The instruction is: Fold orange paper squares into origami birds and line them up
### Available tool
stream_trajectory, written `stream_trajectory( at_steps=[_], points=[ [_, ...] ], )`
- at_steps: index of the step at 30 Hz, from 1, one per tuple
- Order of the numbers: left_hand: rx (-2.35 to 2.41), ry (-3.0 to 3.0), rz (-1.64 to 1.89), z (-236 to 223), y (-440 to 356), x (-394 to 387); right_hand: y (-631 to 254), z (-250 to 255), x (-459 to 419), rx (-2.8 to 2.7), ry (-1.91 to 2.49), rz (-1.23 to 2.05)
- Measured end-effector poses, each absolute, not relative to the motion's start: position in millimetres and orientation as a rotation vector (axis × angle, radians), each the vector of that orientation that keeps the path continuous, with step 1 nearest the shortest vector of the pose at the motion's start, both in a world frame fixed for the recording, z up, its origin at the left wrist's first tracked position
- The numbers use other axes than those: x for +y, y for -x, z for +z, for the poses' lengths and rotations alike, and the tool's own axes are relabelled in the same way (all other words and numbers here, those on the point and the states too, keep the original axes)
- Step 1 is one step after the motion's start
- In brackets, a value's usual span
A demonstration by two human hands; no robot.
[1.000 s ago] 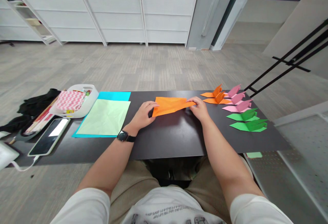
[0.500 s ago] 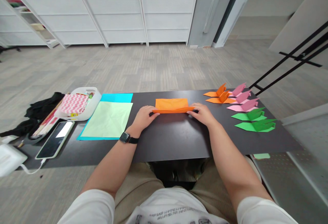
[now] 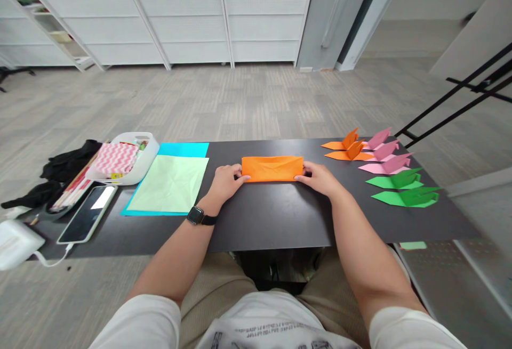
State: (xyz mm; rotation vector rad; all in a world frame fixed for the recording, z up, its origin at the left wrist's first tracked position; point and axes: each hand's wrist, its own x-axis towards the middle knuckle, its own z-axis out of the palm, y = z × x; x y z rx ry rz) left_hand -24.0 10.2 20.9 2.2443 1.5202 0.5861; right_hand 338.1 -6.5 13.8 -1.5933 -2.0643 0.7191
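The dark table [image 3: 272, 226] bears the orange paper [image 3: 272, 170] mid-front; its near edge, narrow and raised half a second ago, now shows broad. Left hand [image 3: 226, 182] and right hand [image 3: 319, 178] still pinch its opposite ends.

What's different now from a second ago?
The orange paper, slanted earlier, now shows as a level rectangle. The right hand has moved lower in view, gripping the near right corner; the left hand still holds the left end. The folded paper figures and pale green sheet stayed put.
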Motion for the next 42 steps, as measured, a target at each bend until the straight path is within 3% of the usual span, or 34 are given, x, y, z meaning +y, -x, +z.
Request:
stream_trajectory(
  at_steps=[6,11,14,16,27,42],
  points=[
    [1.59,-2.044,0.671,22,22,2,-331,18,-9,-2.039,1.682,0.717],
    [1.59,-2.491,0.85,54,0,-21,-331,16,-9,-2.064,1.695,0.672],
    [1.28,-2.774,0.701,75,-27,-41,-332,16,-9,-2.088,1.669,0.681],
    [1.407,-2.814,0.627,80,-45,-53,-333,17,-10,-2.096,1.655,0.696],
    [1.415,-2.818,0.385,23,-79,-39,-329,21,-9,-2.133,1.707,0.656],
    [1.44,-2.656,0.369,16,-68,-24,-321,6,-1,-2.072,1.767,0.498]
  ],
)
